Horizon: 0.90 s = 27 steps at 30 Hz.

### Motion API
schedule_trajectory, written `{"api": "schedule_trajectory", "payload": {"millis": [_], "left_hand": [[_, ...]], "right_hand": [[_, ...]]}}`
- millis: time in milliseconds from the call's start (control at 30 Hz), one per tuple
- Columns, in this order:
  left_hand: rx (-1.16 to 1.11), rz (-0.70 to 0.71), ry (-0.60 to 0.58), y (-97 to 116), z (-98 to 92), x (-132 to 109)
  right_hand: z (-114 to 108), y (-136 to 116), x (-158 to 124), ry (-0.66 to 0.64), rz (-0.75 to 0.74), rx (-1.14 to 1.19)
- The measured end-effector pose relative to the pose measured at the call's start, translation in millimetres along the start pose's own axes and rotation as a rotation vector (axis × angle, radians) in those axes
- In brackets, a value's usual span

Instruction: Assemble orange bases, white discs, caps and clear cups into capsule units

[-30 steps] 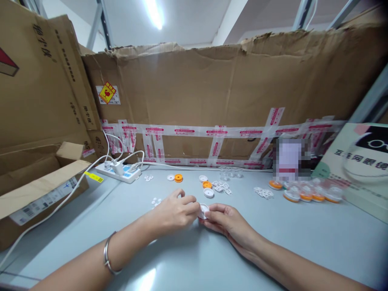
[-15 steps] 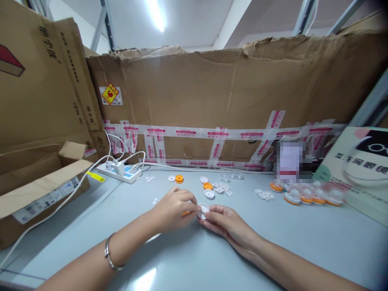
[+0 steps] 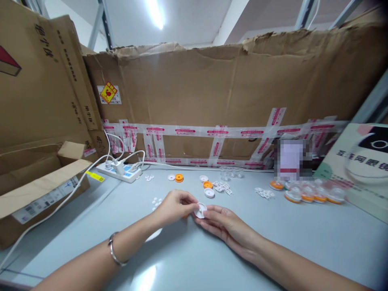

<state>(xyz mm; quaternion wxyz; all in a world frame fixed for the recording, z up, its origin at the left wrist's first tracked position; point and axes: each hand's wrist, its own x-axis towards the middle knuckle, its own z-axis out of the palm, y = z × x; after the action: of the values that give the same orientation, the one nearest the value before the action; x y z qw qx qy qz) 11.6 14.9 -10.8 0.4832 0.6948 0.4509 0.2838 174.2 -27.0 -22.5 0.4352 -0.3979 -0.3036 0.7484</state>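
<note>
at left, an open cardboard box (image 3: pixel 39 186) and a white power strip (image 3: pixel 127 174); behind, tall brown cardboard (image 3: pixel 188 89) with printed tape (image 3: pixel 218 132); at right, a pale printed box (image 3: pixel 348 165); overhead, a lit lamp (image 3: pixel 155 13).

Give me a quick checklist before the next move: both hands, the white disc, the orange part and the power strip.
1. Right hand holding the white disc: ok.
2. Left hand at the disc's rim: ok; firmness of its grip, cannot tell.
3. Anything seated inside the disc: cannot tell, too small.
4. Orange part by the left hand in full view: not ok, mostly hidden.
5. Power strip clear of both hands: ok.
</note>
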Motion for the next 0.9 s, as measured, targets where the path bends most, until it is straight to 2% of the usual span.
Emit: {"api": "schedule_trajectory", "payload": {"millis": [200,300,533,667,800,900], "left_hand": [[-0.001,-0.003,-0.136,3,-12.3,1],[0.036,0.017,-0.152,6,-15.2,-1],[0.09,0.099,-0.07,13,-12.9,-6],[0.083,0.158,0.045,15,-13.4,-6],[0.287,0.259,0.171,12,-19.6,-6],[0.503,0.271,0.096,6,-25.0,-8]], "right_hand": [[-2,2,1,-0.068,0.092,0.078],[-2,2,0,-0.128,0.116,0.085],[-3,1,2,-0.19,0.094,0.152],[-5,0,3,-0.161,0.038,0.214],[-7,-3,4,-0.138,-0.015,0.258],[-8,-5,5,-0.146,-0.037,0.277]]}}
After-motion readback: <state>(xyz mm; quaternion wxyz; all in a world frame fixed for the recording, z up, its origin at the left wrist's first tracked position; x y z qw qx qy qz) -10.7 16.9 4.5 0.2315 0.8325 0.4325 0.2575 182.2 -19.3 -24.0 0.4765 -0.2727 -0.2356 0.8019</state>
